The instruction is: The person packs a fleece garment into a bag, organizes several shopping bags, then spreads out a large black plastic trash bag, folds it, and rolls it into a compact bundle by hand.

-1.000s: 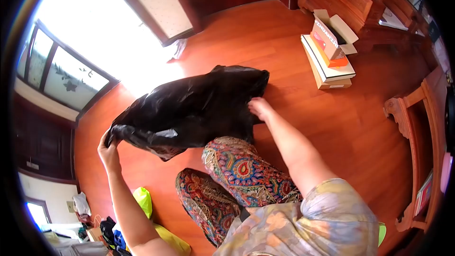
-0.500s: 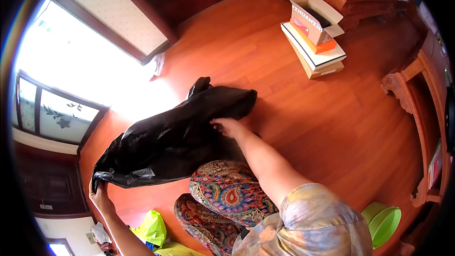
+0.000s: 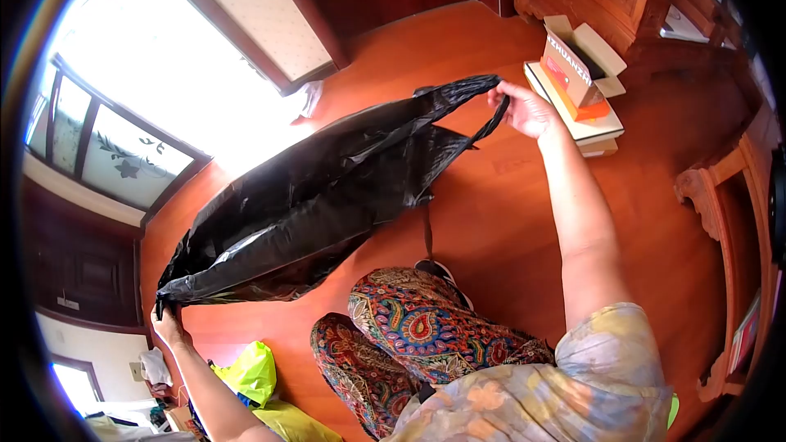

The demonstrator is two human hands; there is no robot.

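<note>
Over reddish floor (image 3: 512, 254), both hands (image 3: 530, 112) (image 3: 169, 327) gripping a black bag (image 3: 327, 205) (stretched between them), stacked boxes (image 3: 573, 78) beyond.

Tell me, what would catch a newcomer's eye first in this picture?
Most likely the big black plastic bag, stretched slantwise across the middle between the left hand at lower left and the right hand at upper right. Next come the colourful paisley trousers at bottom centre, and the white glare at upper left. An open carton tops a stack of boxes on the floor at upper right.
</note>
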